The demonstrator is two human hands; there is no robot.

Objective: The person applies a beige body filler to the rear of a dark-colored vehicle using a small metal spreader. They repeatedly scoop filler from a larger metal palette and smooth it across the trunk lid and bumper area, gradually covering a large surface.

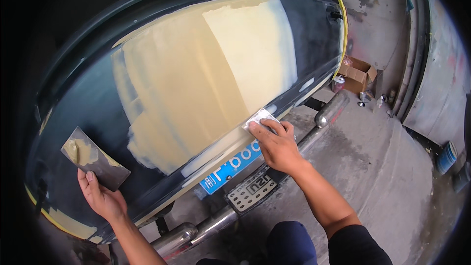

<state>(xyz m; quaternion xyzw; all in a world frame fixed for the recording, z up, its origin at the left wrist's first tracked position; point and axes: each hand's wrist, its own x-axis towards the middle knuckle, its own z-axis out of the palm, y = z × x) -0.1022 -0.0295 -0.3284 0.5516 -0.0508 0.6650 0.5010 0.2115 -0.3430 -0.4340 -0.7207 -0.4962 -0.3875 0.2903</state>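
Pressing a small spreader (258,117) against the panel's (98,113) lower edge, the right hand (277,145) gripped it over yellow filler (196,78). The left hand (103,197) grasped a filler-smeared board (94,157) against the panel's dark paint

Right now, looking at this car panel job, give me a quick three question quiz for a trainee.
1. True or false: the left hand holds a flat board carrying yellowish filler.
2. What does the right hand press against the panel? A) a small metal spreader B) a spray can C) a sanding disc
3. What colour is the plate below the panel's lower edge?

Key: 1 true; 2 A, the spreader; 3 blue.
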